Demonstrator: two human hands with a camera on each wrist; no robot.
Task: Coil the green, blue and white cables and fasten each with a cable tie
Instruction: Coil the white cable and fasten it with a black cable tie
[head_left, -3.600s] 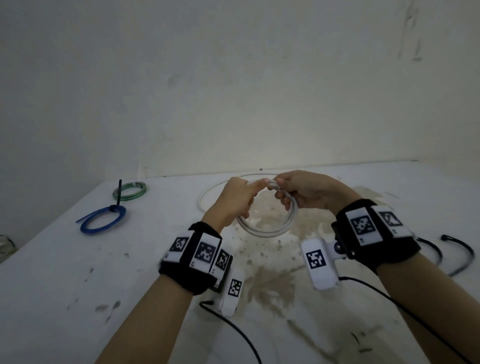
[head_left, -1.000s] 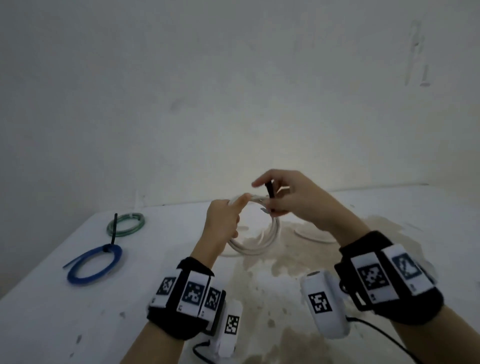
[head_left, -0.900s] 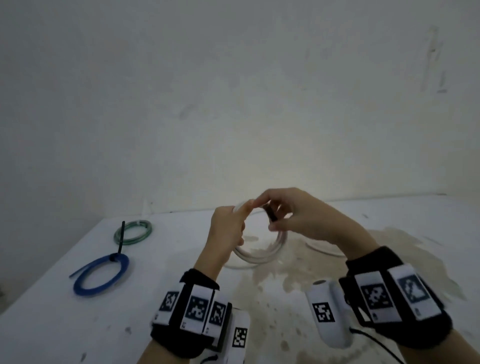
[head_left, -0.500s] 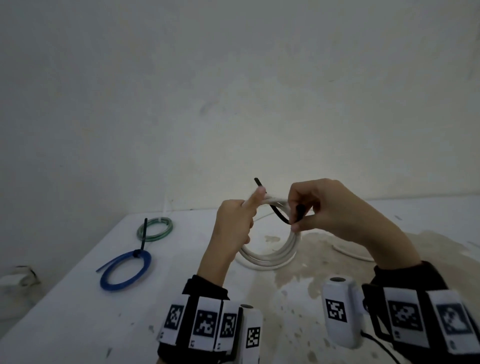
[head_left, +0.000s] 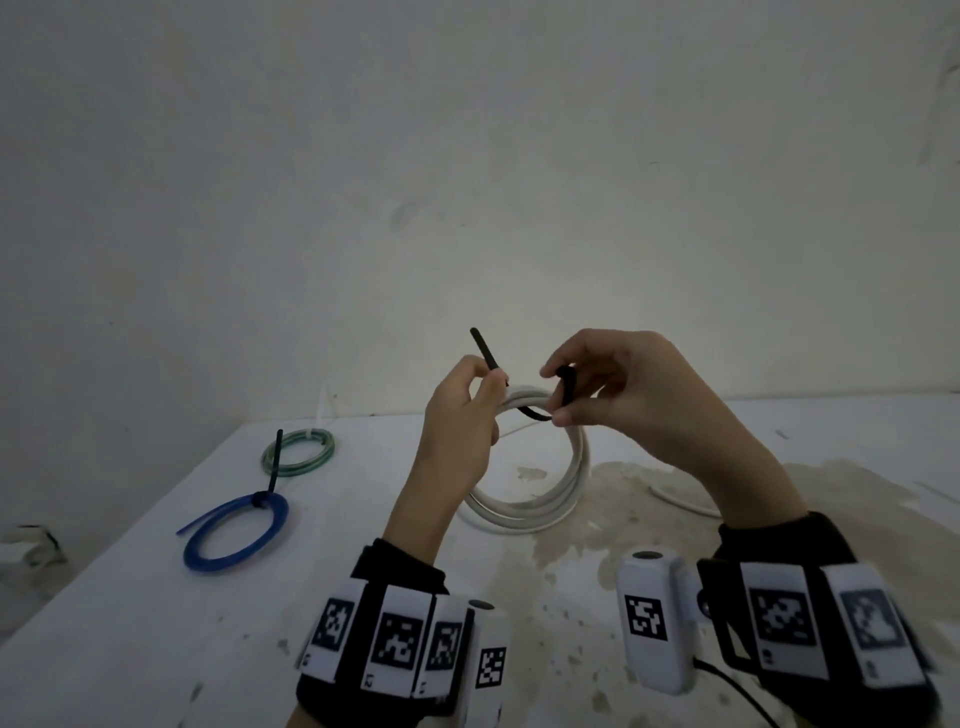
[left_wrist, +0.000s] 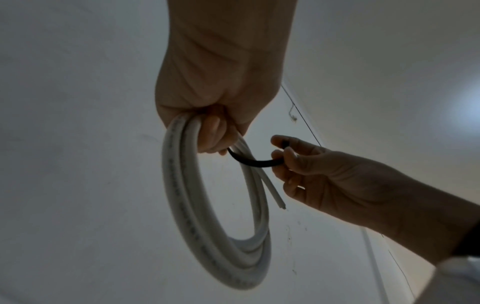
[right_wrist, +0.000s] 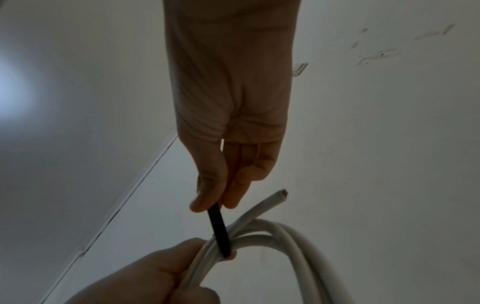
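Note:
My left hand grips the top of the coiled white cable, which hangs upright above the table. A black cable tie passes under the coil's top strands; its free tip sticks up past my left fingers. My right hand pinches the tie's other end beside the coil. The blue cable and the green cable lie coiled at the table's left, each with a black tie.
A white table with brown stains stands against a pale wall. A loose white cable piece lies on the table behind my right forearm. Wrist cameras with marker tags sit on both forearms.
The tie now curves under the coil's top, one end in each hand, its tip sticking up. Both hands and the coil have risen from the table.

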